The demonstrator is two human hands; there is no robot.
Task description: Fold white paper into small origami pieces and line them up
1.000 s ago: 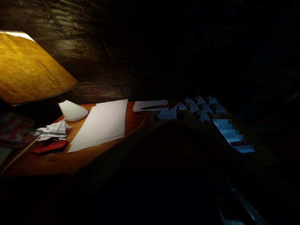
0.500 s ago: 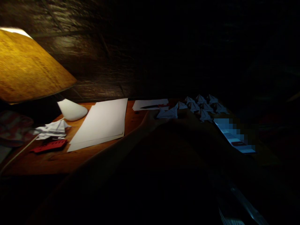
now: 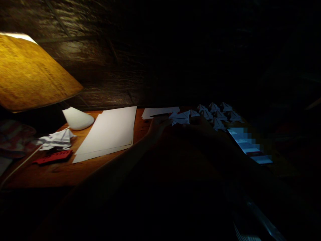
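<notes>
In the dim middle of the desk, a folded piece of white paper (image 3: 180,117) is held between my two hands. My left hand (image 3: 159,124) grips its left side, fingers closed along the edge. On the other side, my right hand (image 3: 199,124) is in deep shadow and seems closed at the paper's right end; its fingers barely show. Just beyond and to the right stand several small folded paper shapes (image 3: 206,114) in rows. Behind my left hand lies a dark blade-like tool (image 3: 159,115) on some cut paper (image 3: 150,111).
A lamp with a yellow shade (image 3: 37,73) and white base (image 3: 77,118) lights the left side. Blank white sheets (image 3: 107,129) lie left of my arm. A crumpled paper (image 3: 57,139) and a red object (image 3: 53,157) sit further left. A glowing screen (image 3: 247,144) is at right.
The folded paper has turned slightly between my hands. My right hand has risen a little at its right end, and my left fingers have shifted along the left side.
</notes>
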